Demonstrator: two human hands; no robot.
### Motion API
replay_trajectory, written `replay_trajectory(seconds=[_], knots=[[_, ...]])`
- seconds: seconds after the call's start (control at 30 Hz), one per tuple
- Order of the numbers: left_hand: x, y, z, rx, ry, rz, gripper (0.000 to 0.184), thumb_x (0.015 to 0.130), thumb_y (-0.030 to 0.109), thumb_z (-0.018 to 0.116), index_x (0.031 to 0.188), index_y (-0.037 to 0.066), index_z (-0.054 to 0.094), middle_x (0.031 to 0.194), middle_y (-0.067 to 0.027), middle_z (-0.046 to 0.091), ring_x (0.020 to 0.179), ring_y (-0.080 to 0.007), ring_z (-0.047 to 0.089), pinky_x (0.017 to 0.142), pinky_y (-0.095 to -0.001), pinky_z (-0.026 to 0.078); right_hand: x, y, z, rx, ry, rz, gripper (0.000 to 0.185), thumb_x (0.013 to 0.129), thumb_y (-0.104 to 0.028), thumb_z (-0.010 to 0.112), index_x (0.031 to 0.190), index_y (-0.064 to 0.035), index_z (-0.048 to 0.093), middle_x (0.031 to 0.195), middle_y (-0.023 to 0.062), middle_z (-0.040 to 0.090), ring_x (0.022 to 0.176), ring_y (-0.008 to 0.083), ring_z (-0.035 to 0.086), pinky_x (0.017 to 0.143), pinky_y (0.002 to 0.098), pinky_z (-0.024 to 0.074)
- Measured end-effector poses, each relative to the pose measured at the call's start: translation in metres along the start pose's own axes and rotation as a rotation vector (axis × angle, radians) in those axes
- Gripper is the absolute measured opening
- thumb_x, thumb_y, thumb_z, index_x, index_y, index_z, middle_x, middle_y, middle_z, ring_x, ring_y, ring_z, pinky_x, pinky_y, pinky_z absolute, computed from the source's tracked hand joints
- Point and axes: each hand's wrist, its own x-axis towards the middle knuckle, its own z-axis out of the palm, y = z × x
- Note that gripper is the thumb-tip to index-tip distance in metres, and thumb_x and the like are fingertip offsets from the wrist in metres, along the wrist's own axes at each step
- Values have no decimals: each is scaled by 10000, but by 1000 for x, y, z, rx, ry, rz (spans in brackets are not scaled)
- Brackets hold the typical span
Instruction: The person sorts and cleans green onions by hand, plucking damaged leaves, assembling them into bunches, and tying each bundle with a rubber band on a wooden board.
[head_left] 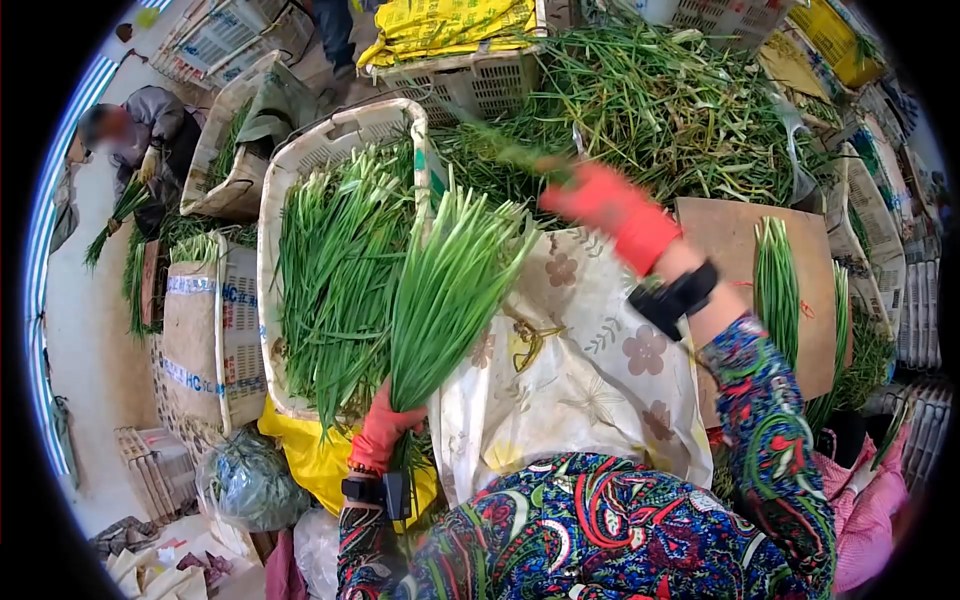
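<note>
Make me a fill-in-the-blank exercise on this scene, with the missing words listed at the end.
1. The long bunch of greens is gripped in the person's ____ hand.
2. The glove on the blurred right hand is ____ in colour.
3. The pale cloth in front of the person is printed with brown ____.
4. The sacks on the crate at the top of the view are ____ in colour.

Missing words: left; red; flowers; yellow.
</note>
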Motion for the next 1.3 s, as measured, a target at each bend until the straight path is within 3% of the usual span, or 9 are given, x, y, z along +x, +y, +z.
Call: replay_trajectory(seconds=[0.1,0.3,0.43,0.5,0.63,0.9,0.93,1.1,1.3], knots=[[1,-3,4,18,7,20,657,683,-70,639,1274,45,377,823,-52,582,535,-134,537,471,-261,450,-19,19,85,-27,4,-272,438,801,-227,603,1216,-128,504,858,19,600,693,97,538,585,198,444],[2,-6,2,59,-9,39,680,697,-60,642,1299,69,355,819,-49,583,543,-131,537,484,-262,454,-15,-8,89,668,-156,304,300,813,-195,589,1085,-71,558,654,27,537,484,101,500,451,233,436],[7,-23,-2,42,28,9,670,709,-57,638,1299,69,347,816,-48,582,550,-132,546,492,-253,460,11,-11,35,843,326,135,277,844,-244,492,877,4,609,646,12,523,444,98,465,424,217,372],[9,-26,0,-7,-14,17,678,707,-54,641,1302,68,340,824,-50,583,552,-131,549,496,-249,463,19,-7,-8,983,347,157,229,797,-206,509,820,-33,658,579,-3,481,405,104,445,422,231,388],[15,-33,0,-5,-36,-8,693,705,-46,649,1308,64,326,842,-49,584,575,-121,554,502,-242,465,-14,-22,10,369,-226,410,257,789,-247,536,876,-21,622,584,8,548,416,121,489,432,253,408],[9,-27,5,148,19,103,688,711,-5,654,1313,54,325,878,-48,588,622,-111,555,534,-248,470,-21,15,99,620,-127,418,225,776,-216,589,851,-8,553,658,52,567,539,133,527,493,262,416],[7,-23,5,172,38,116,685,710,-3,654,1312,51,331,902,-51,589,653,-114,562,557,-251,476,-22,16,96,598,-136,432,217,764,-209,572,830,-5,541,661,105,576,549,200,552,521,304,437],[10,-21,2,244,102,241,620,715,13,643,1278,23,385,1019,-55,581,854,-117,553,712,-257,478,-20,-5,55,-216,67,-93,185,721,-195,578,858,-78,540,652,147,533,613,289,558,573,348,441],[10,10,18,139,71,121,626,709,4,645,1275,26,379,889,-34,579,674,-95,546,580,-237,477,1,-31,-11,-505,186,-362,140,730,-154,585,850,-102,534,668,141,547,626,295,572,550,340,456]])
